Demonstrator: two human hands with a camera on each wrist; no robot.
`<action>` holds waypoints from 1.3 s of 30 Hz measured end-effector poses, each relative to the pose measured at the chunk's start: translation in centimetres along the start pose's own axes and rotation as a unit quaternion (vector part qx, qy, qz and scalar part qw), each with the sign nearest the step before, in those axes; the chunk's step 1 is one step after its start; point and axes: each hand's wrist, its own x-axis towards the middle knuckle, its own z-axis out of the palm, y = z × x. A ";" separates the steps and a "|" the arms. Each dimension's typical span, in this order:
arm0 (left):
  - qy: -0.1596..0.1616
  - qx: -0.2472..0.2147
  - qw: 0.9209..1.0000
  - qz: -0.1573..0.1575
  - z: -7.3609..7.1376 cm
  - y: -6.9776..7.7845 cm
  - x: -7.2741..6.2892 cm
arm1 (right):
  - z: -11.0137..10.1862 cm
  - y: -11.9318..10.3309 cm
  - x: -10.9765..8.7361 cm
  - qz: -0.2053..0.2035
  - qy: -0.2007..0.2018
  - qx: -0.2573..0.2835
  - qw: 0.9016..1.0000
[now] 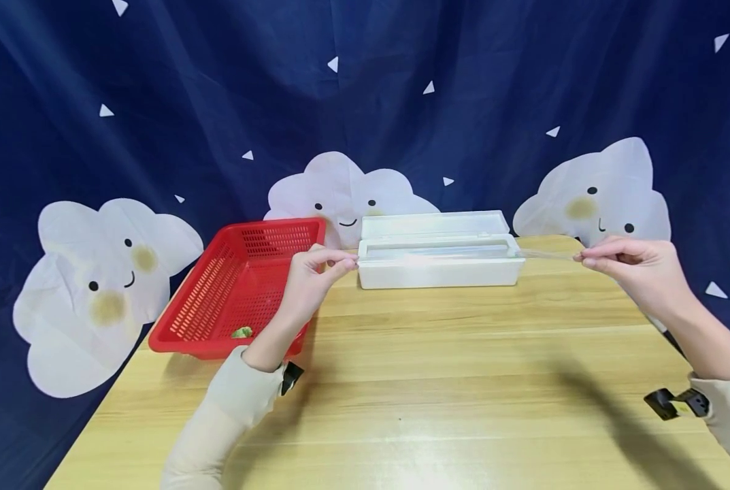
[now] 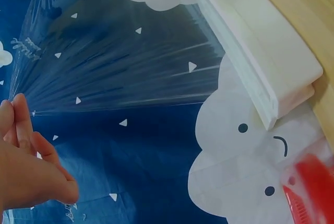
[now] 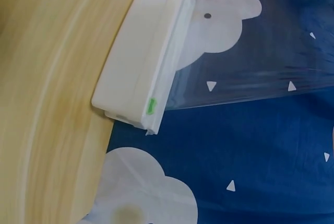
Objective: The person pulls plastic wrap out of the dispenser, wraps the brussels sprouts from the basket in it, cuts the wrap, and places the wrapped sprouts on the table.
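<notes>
A long white box [image 1: 438,275], its lid [image 1: 435,223] tipped up at the back, stands at the table's far edge. Clear plastic wrap [image 2: 130,72] stretches out of it, pulled into fine creases. My left hand [image 1: 309,275] pinches one corner of the wrap between thumb and fingers near the box's left end. Beyond the right end, my right hand [image 1: 643,269] pinches the other corner. In the right wrist view the wrap [image 3: 250,85] spans taut from the box [image 3: 138,46], with a green mark near its end; the right fingers are almost wholly out of that frame.
On the left, a red plastic basket [image 1: 184,338] with perforated sides stands close to my left forearm, holding a small green leafy piece [image 1: 241,333]. Below everything lies a light wooden table [image 1: 438,388]. A dark blue curtain [image 1: 377,102] with white clouds hangs behind.
</notes>
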 end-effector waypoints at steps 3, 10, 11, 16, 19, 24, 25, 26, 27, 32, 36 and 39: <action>-0.002 -0.006 1.000 0.004 0.0 -0.1 -0.5 | 0.1 0.1 -0.4 -0.008 -0.008 0.010 1.000; -0.004 -0.014 1.000 0.017 0.0 -0.4 -1.5 | 0.3 0.1 -1.2 -0.012 -0.022 0.012 1.000; -0.004 -0.013 1.000 0.016 0.0 -0.5 -1.7 | 0.3 0.1 -1.4 -0.010 -0.021 0.008 1.000; -0.008 -0.014 1.000 0.014 0.1 -0.5 -2.3 | 0.4 0.4 -2.1 -0.018 -0.023 0.029 0.999; -0.009 -0.019 1.000 0.014 0.0 -0.6 -2.8 | 0.6 0.5 -2.5 -0.029 -0.032 0.037 0.998; -0.005 -0.015 1.000 0.019 -0.1 -0.8 -3.6 | 0.7 0.6 -3.1 -0.042 -0.054 0.035 0.997; -0.006 -0.013 1.000 0.020 -0.1 -0.8 -3.8 | 0.7 0.6 -3.3 -0.043 -0.058 0.034 0.997; -0.007 -0.013 1.000 0.020 -0.1 -0.8 -3.9 | 0.7 0.6 -3.4 -0.046 -0.062 0.033 0.997; -0.008 -0.013 1.000 0.020 -0.1 -0.9 -4.1 | 0.7 0.6 -3.5 -0.047 -0.064 0.031 0.996; -0.010 -0.012 0.999 0.032 0.1 -1.1 -4.5 | 0.6 0.6 -4.1 -0.046 -0.064 0.016 0.997; -0.015 -0.008 0.999 0.039 0.2 -1.5 -5.2 | 0.4 1.0 -4.5 -0.039 -0.085 0.022 0.995; -0.025 0.002 0.998 0.049 0.2 -1.9 -5.9 | 0.2 1.3 -4.9 -0.037 -0.118 0.036 0.992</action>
